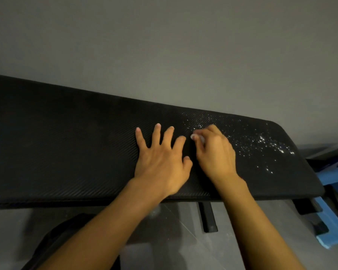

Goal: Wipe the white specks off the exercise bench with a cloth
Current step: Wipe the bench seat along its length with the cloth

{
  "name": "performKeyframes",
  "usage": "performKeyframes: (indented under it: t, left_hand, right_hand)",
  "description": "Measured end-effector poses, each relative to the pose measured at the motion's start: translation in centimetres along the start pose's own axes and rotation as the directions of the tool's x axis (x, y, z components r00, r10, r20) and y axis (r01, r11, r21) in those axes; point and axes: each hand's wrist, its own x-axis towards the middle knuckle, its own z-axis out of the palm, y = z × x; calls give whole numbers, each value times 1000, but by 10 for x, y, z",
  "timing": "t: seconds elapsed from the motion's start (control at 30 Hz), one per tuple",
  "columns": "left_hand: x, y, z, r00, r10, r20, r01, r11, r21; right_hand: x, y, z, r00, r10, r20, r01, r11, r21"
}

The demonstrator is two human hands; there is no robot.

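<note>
We are bracing the bench (66, 145) with our left hand (160, 160) spread flat while our right hand (215, 152), curled over a barely visible cloth (201, 139), is reaching the specks (261, 143) at the right end, needing rightward strokes next.

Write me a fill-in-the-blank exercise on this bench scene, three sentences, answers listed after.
1. The white specks lie toward the ____ end of the black bench.
2. The left hand rests on the pad with its fingers ____.
3. The right hand is curled, and something small and ____ shows at its fingertips.

Answers: right; spread; white
</note>
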Motion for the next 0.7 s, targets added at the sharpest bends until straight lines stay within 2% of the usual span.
performKeyframes:
  t: [0.07,0.23,0.47,0.63,0.7]
  left_hand:
    - [0,-1,7,1000,-15,-22,15,1000,-1]
    - [-2,-3,13,996,-12,-84,11,1000,-16]
    - [-2,-4,15,995,-6,-95,5,1000,-15]
    - [0,-3,15,996,-10,-88,7,1000,-30]
    - [0,-3,15,996,-12,-90,10,999,-31]
  right_hand:
    - [16,-6,5,1000,5,13,-5,1000,-15]
    - [-22,-4,-10,974,-202,100,195,977,83]
    - [51,-13,22,1000,-12,23,13,999,-31]
    - [25,-4,6,987,-133,92,128,990,53]
    - [19,1,0,990,-114,88,112,993,27]
